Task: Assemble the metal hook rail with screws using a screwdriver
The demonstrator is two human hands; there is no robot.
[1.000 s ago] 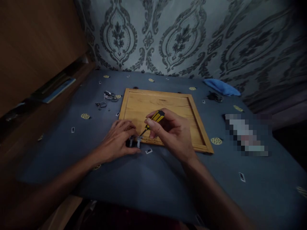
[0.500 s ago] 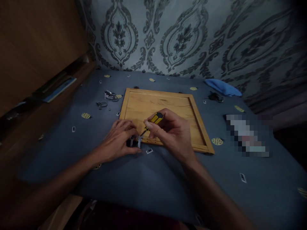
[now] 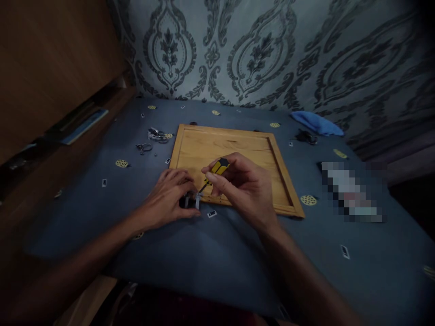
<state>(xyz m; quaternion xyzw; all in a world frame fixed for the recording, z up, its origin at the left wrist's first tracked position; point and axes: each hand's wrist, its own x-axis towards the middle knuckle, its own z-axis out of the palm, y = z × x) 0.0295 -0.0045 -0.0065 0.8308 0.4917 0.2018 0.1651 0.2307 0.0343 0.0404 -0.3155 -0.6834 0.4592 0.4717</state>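
My right hand [image 3: 249,190] is closed on a yellow-and-black screwdriver [image 3: 220,166], held at a slant with its tip pointing down and left. That tip meets a small grey metal fitting [image 3: 197,200] at the near left edge of a framed wooden panel [image 3: 234,147]. Curled round the fitting from the left, my left hand [image 3: 171,194] pinches it between thumb and fingers. The fingers partly cover the fitting, so its exact kind is unclear. Several small dark holes run along the panel's near edge, right of the tip.
Loose metal hardware [image 3: 157,135] and a curved metal piece [image 3: 144,148] lie left of the panel. A blue cloth [image 3: 316,123], a dark object [image 3: 306,137] and a blurred-out item [image 3: 351,192] rest to the right. A wooden cabinet [image 3: 57,59] borders the left.
The screwdriver's handle has turned and shifted slightly left within my right hand's fingers. My left hand stays on the fitting, and the panel shows no clear movement.
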